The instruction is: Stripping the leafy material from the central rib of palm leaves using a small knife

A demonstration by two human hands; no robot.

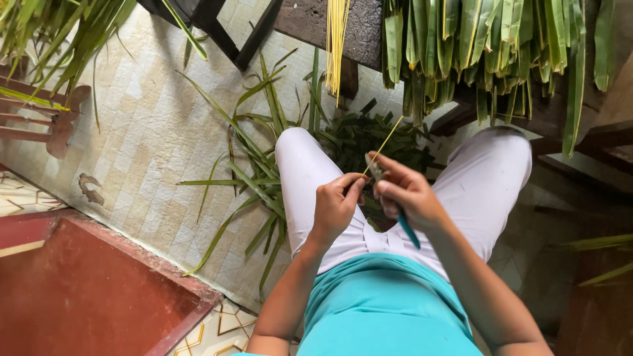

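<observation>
My left hand (pixel 337 201) and my right hand (pixel 405 191) meet above my lap, between my white-trousered knees. The left hand pinches the near end of a thin yellow leaf rib (pixel 384 142) that slants up and away to the right. My right hand holds a small knife with a teal handle (pixel 409 231); the handle pokes out below the fist and the blade is mostly hidden by the fingers near the rib. Both hands are closed.
Green palm leaf strips (pixel 257 178) lie scattered on the pale tiled floor (pixel 145 138) below my knees. More long leaves (pixel 488 46) and a bundle of yellow ribs (pixel 337 39) hang over a dark wooden bench (pixel 310 20). A red floor area (pixel 79 290) lies at left.
</observation>
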